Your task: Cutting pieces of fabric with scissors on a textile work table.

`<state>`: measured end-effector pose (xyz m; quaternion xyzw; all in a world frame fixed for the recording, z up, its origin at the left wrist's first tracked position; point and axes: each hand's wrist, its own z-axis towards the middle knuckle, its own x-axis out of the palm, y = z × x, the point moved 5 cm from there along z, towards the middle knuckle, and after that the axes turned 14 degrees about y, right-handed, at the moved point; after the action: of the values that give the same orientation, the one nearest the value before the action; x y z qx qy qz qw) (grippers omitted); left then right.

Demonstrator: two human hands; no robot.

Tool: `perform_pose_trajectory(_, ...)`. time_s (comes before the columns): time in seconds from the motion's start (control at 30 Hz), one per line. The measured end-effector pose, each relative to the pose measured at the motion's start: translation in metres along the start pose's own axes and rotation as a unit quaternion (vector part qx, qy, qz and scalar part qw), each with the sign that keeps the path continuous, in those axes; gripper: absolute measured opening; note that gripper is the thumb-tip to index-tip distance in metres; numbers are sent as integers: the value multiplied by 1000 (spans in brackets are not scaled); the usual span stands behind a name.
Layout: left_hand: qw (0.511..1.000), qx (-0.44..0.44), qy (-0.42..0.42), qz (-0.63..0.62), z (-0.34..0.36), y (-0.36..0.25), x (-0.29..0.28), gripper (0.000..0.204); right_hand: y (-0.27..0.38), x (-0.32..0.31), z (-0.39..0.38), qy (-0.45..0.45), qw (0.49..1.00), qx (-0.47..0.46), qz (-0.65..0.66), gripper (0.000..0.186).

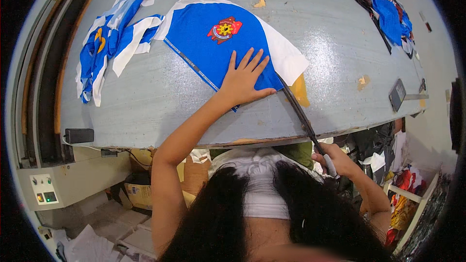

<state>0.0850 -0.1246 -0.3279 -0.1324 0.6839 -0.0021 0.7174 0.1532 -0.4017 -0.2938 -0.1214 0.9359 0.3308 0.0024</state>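
A blue fabric piece (194, 29) with white margins lies flat on the grey table. It bears a red and yellow emblem (224, 30) and a narrow printed strip along its lower left edge. My left hand (246, 78) presses on the cloth, palm down and fingers spread. At the table's front edge, my right hand (339, 161) grips a pair of long dark scissors (302, 119) by a pale grey handle. The blades point up and left, their tips at the fabric's right corner, close to my left thumb. How far the blades are apart I cannot tell.
Blue and white fabric scraps (119, 34) lie at the table's left. Mixed dark and blue cloth (388, 17) is heaped far right. A phone-like device (397, 95) sits near the right edge, a black power adapter (79, 136) at the front left. Shelves with coloured cloth (405, 204) stand lower right.
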Motion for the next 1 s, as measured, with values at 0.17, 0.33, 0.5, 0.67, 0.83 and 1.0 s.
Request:
perform_pose_trajectory(0.17,1000,-6,0,1,0,1,3,85,2,3,-1,-37,999,-15,14,43)
perform_pose_trajectory(0.33,1000,-15,14,6,0,0,2,86,-4,4,1,-22,1000,10,-9,48)
perform_pose_trajectory(0.5,1000,-15,15,6,1,1,2,86,-3,4,1,-41,997,2,-62,45)
perform_pose_trajectory(0.67,997,-2,16,-72,1,12,6,84,4,5,-2,-26,998,7,-60,46)
perform_pose_trajectory(0.83,999,31,35,19,6,21,-15,89,11,7,0,-3,998,23,-54,52)
perform_pose_trajectory(1.0,999,49,16,11,3,22,-7,95,24,8,13,3,995,34,-89,62)
